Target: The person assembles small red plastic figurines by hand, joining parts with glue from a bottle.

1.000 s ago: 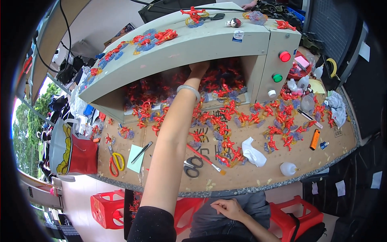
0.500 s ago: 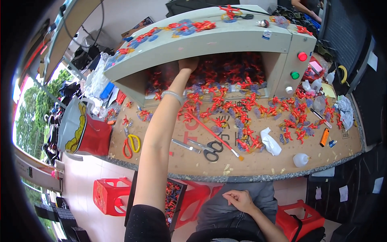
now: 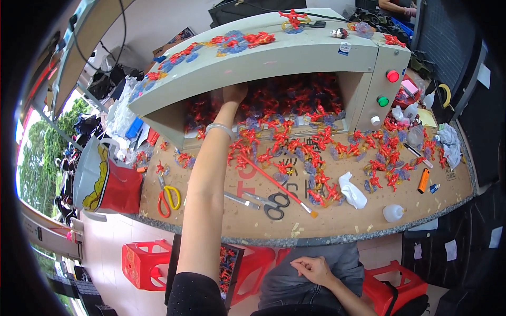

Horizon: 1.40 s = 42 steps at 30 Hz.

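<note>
My left arm reaches across the table, and my left hand is inside the pale metal box with the wide front opening. Its fingers are lost in the dark among many small red plastic figures with clear purple and yellow parts. Whether it grips one cannot be made out. On my lap, below the table edge, rests my right hand, its fingers curled together with nothing visible in them. More red figures spill from the box over the brown cardboard tabletop.
A red-handled brush, black scissors, red-and-yellow scissors, crumpled tissue, a small white bottle and an orange lighter lie on the table. A bag stands left. Red stools and a tray of figures are below.
My left hand has shifted slightly left within the box opening. The whole view has also moved a little. My right hand stays on my lap.
</note>
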Tool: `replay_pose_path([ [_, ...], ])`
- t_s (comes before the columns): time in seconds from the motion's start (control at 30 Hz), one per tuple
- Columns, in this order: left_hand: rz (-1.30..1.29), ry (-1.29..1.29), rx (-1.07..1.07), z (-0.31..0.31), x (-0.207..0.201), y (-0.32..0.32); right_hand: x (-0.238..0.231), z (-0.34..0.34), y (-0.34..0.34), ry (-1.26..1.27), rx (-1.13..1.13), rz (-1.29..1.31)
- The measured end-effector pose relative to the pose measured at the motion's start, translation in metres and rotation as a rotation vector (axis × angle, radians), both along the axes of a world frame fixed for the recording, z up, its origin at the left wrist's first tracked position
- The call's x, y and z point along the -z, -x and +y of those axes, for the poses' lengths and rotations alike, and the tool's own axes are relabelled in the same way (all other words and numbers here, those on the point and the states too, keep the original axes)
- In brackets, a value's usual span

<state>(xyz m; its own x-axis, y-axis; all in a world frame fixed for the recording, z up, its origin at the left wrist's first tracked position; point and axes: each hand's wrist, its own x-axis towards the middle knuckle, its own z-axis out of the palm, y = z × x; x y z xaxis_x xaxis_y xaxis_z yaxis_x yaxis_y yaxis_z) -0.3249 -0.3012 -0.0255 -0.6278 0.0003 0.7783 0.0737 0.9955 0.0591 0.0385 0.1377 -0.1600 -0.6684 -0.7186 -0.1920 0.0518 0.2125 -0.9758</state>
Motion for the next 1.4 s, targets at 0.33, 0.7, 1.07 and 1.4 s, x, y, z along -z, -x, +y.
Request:
replay_pose_path([
  [0.33, -0.018, 0.128, 0.002, -0.008, 0.045, 0.062, 0.012, -0.004, 0.017, -0.079, -0.029, -0.105],
  [0.7, -0.016, -0.004, -0.042, -0.014, 0.007, 0.006, 0.010, 0.000, 0.012, -0.011, -0.024, -0.017],
  [1.07, -0.656, -1.982, 0.651, 0.206, -0.035, -0.354, -0.153, 0.014, 0.001, 0.214, 0.319, 0.508],
  [1.4, -0.671, -2.531, 0.797, 0.280, 0.040, -0.438, -0.135, -0.005, 0.018, 0.161, 0.033, 0.369],
])
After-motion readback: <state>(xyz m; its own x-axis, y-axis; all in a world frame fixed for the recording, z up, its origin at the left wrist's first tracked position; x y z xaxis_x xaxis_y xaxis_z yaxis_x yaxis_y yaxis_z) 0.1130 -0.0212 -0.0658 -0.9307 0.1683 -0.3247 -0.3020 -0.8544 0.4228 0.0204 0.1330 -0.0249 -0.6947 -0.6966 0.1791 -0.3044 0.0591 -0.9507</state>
